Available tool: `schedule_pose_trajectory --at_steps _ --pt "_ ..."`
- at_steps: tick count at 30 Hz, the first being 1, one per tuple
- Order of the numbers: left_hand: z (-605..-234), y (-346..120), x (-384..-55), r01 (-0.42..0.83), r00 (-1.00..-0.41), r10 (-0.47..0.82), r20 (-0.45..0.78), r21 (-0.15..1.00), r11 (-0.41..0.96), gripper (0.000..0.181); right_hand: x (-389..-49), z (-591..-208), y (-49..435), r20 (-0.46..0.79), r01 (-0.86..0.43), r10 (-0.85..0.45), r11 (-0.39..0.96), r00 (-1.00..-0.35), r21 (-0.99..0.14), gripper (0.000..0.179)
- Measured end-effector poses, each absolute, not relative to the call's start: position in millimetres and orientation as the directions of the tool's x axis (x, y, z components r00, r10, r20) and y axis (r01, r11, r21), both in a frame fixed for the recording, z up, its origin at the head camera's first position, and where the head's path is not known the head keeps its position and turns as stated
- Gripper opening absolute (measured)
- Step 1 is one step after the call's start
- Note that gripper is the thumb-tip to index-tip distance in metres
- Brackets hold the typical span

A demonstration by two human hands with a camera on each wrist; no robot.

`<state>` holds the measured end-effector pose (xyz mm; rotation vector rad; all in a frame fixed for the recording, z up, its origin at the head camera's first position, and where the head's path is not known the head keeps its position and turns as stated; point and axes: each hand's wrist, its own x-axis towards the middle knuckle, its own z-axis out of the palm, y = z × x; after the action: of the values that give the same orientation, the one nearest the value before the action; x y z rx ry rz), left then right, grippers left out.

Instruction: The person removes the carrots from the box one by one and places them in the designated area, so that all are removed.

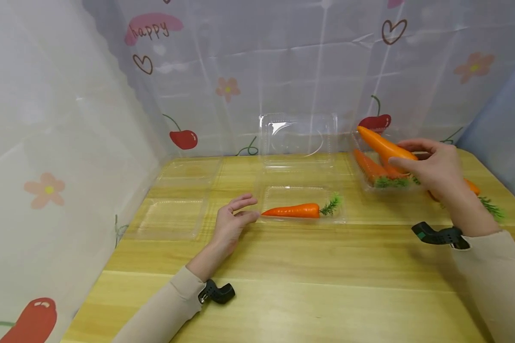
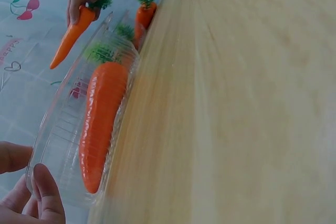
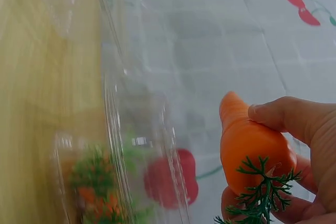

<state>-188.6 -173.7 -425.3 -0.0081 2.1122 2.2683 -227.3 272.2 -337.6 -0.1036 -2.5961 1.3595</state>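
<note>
My right hand [image 1: 442,166] grips an orange toy carrot [image 1: 384,145] in the air near the back right, its tip towards the back left. In the right wrist view, this carrot's green leaves [image 3: 265,187] hang below the fingers. Beneath it sits a clear plastic container [image 1: 369,189] with orange carrots [image 1: 369,166] in it. At the middle, my left hand [image 1: 231,221] pinches the rim of another clear plastic container [image 2: 58,95] between thumb and finger. A single carrot [image 1: 293,210] lies along that container's front side, leaves to the right.
A third clear container [image 1: 169,216] stands open at the left, with nothing visible inside. Another carrot [image 1: 472,186] lies on the wooden table [image 1: 309,286] at the right, partly behind my right wrist. A printed curtain [image 1: 292,71] borders the back and left side.
</note>
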Motion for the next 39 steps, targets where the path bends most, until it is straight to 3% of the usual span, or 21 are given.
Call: schedule_pose_trajectory --at_steps 6,24,39 --pt "-425.3 -173.6 -188.7 -0.037 -0.999 0.024 -0.036 0.997 -0.073 0.043 -228.4 -342.0 303.8 0.121 0.018 0.228 0.524 -0.966 -0.851 0.053" --pt "-425.6 -173.9 -189.0 -0.040 -0.999 0.023 -0.038 0.996 -0.080 0.043 -218.4 -362.9 378.6 0.087 0.220 0.435 0.606 -0.896 -0.764 0.041" --pt "-424.8 -173.0 -188.9 -0.032 -0.999 0.013 -0.031 0.997 -0.073 0.042 -217.6 -387.4 416.5 0.017 0.318 0.544 0.515 -0.839 -0.796 0.036"
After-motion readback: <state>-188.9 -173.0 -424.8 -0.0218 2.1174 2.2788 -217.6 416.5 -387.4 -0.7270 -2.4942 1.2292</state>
